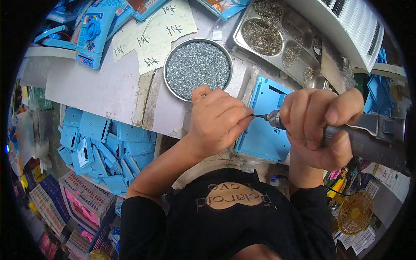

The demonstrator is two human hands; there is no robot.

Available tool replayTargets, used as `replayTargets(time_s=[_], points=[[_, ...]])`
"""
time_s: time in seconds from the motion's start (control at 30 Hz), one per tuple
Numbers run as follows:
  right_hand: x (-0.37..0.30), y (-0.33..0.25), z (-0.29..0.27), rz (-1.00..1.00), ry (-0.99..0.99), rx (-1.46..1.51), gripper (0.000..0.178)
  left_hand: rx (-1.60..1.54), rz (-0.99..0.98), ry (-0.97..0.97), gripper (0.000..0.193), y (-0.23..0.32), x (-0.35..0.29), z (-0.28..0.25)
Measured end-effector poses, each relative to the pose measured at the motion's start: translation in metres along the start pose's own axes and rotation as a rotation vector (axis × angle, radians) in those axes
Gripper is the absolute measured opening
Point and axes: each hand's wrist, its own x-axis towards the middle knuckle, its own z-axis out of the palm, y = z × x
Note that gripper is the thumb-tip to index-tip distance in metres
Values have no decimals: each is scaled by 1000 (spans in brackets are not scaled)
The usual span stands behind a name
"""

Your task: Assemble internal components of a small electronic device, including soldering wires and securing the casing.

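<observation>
My right hand (320,123) is wrapped around a grey electric screwdriver (372,141), which lies nearly level with its thin bit pointing left. The fingers of my left hand (219,115) are pinched together at the tip of that bit; whatever they hold there is too small and covered to make out. Below both hands a light blue plastic casing (264,138) rests on the bench, partly hidden by my right hand. A round metal bowl full of small silver screws (199,65) stands just beyond my left hand.
A steel tray (288,69) with compartments of small metal parts sits at the far right, beside a white ribbed rack (351,26). Blue casings (102,147) are heaped at the left. Assembled blue toys (93,37) and a marked paper sheet (154,37) lie at the far left.
</observation>
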Motion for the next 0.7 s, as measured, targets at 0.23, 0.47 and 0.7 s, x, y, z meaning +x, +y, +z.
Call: replayTargets(time_s=[0.23,0.47,0.7], points=[[-16,-1,11,79,83,-38,27,350,-168,-89,19,-44,17,-40],[-34,3,32,228,153,-132,34,512,-228,-86,10,-54,16,-41],[-42,21,34,111,-9,-337,29,363,-155,-234,17,-52,12,-44]])
